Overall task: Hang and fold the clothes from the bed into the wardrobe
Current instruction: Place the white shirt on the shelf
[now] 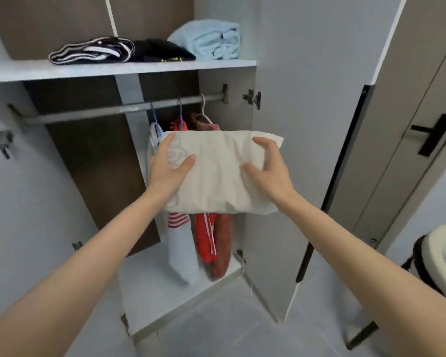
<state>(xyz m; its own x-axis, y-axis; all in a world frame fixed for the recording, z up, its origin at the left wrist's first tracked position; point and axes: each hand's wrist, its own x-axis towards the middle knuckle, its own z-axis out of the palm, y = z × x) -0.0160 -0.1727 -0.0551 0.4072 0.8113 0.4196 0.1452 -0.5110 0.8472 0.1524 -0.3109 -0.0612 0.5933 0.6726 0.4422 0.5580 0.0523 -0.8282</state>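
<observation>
A folded cream garment (218,173) with a pale printed pattern is held up in front of the open wardrobe. My left hand (169,167) grips its left edge, thumb on top. My right hand (269,167) grips its right edge with curled fingers. Above it, the wardrobe shelf (144,69) carries a striped black-and-white folded item (90,51), a black folded item (160,51) and a light blue folded towel (209,39). Below the shelf, the hanging rail (101,112) bears three hangers with a white garment (180,253), a red garment (205,235) and a rust-coloured garment (223,246).
The right wardrobe door (294,150) stands open beside the hands, the left door (23,189) open too. A room door with a black handle (433,132) is at the right. A white-cushioned chair with black frame (433,256) stands at lower right on the grey floor.
</observation>
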